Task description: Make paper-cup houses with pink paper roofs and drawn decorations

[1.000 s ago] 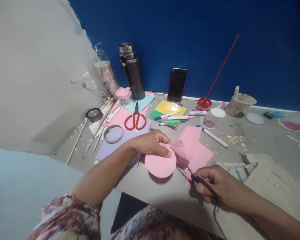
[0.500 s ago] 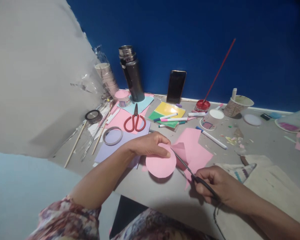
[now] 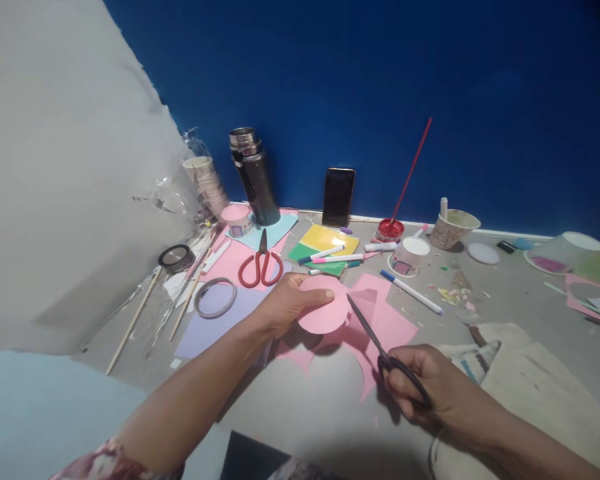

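My left hand [image 3: 293, 303] pinches a pink paper circle [image 3: 325, 313] above the table, thumb on top and the other fingers hidden beneath. Black-handled scissors [image 3: 373, 333] sit in my right hand [image 3: 420, 387], with the fingers in the handle loops. Their blade tips point up and left, close to the circle's right edge. Behind and below the circle is a larger pink paper sheet [image 3: 395, 323] with curved cutouts along its near edge. Whether a strip still links circle and sheet, I cannot tell.
Red-handled scissors [image 3: 261, 263], a tape roll [image 3: 215, 298] and several markers [image 3: 413, 292] lie around my hands. Along the blue wall stand a flask [image 3: 257, 180], a phone [image 3: 339, 197] and a red paint pot [image 3: 390, 230]. A cloth [image 3: 535, 387] lies at the right.
The circle has turned and lifted slightly in my left hand, exposing more of the curved cutouts below. The scissors stay near its right edge. The whole view has shifted, with the objects lower.
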Demonstrator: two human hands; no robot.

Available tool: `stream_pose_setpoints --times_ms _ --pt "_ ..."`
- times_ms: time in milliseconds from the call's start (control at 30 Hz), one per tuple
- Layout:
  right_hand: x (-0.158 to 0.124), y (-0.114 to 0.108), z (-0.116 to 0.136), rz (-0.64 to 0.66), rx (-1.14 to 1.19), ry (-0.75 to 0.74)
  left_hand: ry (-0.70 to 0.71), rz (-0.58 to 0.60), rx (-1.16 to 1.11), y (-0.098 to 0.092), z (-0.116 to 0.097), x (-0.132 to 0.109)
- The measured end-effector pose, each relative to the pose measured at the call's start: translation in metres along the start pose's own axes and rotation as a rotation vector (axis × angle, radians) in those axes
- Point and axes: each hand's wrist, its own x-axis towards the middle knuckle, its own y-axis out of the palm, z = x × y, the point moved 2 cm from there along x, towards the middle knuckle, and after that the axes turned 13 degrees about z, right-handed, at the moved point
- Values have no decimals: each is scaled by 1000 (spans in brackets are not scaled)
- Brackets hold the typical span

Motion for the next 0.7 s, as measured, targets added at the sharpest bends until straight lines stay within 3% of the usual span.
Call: stream_pose_setpoints --times_ms 700 --pt "2 -1 -6 14 22 -28 -56 -40 21 8 3 -4"
